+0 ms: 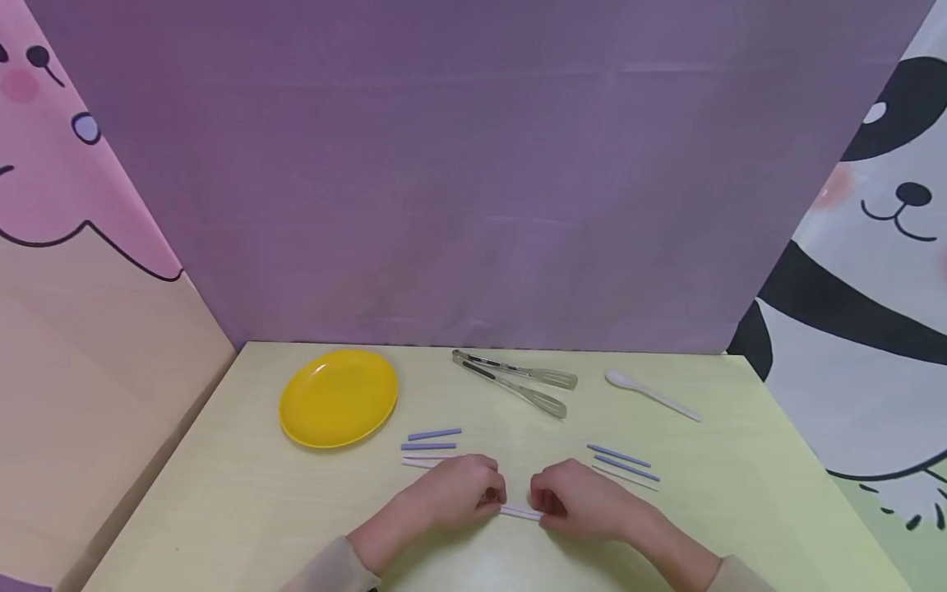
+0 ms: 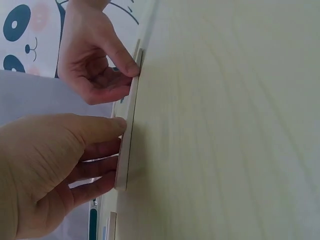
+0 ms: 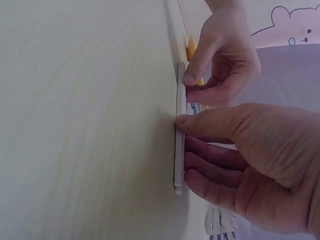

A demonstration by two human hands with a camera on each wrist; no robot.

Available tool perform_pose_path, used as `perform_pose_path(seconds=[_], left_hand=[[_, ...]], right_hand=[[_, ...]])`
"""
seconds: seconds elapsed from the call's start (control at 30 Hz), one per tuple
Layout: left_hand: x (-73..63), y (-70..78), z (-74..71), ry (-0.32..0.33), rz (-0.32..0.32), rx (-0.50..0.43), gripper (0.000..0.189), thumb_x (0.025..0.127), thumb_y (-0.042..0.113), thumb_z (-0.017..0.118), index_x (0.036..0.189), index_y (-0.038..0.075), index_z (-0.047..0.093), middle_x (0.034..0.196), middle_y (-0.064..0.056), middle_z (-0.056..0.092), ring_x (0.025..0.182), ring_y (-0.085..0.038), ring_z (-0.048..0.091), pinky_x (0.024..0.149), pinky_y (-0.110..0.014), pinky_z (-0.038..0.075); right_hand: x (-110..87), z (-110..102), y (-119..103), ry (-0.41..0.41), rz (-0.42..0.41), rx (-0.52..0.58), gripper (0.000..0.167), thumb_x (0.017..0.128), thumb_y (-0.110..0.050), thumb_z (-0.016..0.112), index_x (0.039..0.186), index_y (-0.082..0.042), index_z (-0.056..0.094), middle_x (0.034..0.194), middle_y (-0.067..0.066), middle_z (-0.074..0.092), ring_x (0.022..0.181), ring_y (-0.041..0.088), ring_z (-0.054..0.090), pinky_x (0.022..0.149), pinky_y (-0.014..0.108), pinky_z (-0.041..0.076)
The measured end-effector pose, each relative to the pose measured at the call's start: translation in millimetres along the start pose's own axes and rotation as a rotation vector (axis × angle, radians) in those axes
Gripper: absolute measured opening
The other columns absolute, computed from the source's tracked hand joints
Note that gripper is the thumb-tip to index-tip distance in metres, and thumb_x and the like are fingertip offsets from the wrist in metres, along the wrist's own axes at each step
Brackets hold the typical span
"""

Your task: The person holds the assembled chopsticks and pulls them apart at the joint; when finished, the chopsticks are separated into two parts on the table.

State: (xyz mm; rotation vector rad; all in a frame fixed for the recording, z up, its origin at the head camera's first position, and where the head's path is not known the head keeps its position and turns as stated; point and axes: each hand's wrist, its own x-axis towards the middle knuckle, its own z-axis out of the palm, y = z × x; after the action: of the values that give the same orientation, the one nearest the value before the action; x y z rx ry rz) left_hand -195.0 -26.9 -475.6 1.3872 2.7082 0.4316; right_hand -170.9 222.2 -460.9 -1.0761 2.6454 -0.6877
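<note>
Left hand [image 1: 460, 491] and right hand [image 1: 583, 500] pinch pale sticks [image 1: 521, 512], apparently two, between thumb and fingers at lower centre of frame; light, even pressure should keep the ends flush

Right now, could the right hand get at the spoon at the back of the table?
Probably yes: the right hand would have to let go of the pale sticks it pinches, but only thin blue and pale sticks lying flat seem to be between it and the spoon.
</note>
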Motion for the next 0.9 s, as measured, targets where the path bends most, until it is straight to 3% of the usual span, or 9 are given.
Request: perform_pose_path(seconds=[0.47, 0.67, 0.9], left_hand=[[-0.7, 2.8, 2.3, -0.027, -0.020, -0.003, 0.010, 0.095, 0.016, 0.079, 0.090, 0.023, 0.073, 0.081, 0.015, 0.058, 0.075, 0.002, 0.049, 0.073, -0.011, 0.043], [0.4, 2.1, 4.4, -0.008, -0.013, 0.048, 0.010, 0.094, 0.018, 0.080, 0.091, 0.026, 0.074, 0.084, 0.016, 0.060, 0.082, 0.001, 0.052, 0.076, -0.012, 0.045], [-0.6, 0.4, -0.4, 0.062, -0.004, 0.032, 0.006, 0.096, 0.018, 0.076, 0.097, 0.025, 0.075, 0.092, 0.015, 0.066, 0.091, -0.001, 0.056, 0.083, -0.013, 0.050]], right_hand=[[1.6, 1, -6, -0.065, 0.040, -0.002, 0.026, 0.089, -0.007, 0.078, 0.080, -0.022, 0.060, 0.065, -0.017, 0.047, 0.063, -0.007, 0.042, 0.061, 0.015, 0.040], [-0.1, 1, -9, -0.093, 0.034, 0.024, 0.024, 0.090, -0.009, 0.078, 0.080, -0.023, 0.061, 0.066, -0.019, 0.048, 0.062, -0.009, 0.043, 0.060, 0.014, 0.041], [-4.6, -12, -8, -0.047, -0.012, 0.028, 0.025, 0.094, -0.010, 0.075, 0.081, -0.023, 0.059, 0.066, -0.018, 0.044, 0.062, -0.008, 0.040, 0.059, 0.014, 0.039]])
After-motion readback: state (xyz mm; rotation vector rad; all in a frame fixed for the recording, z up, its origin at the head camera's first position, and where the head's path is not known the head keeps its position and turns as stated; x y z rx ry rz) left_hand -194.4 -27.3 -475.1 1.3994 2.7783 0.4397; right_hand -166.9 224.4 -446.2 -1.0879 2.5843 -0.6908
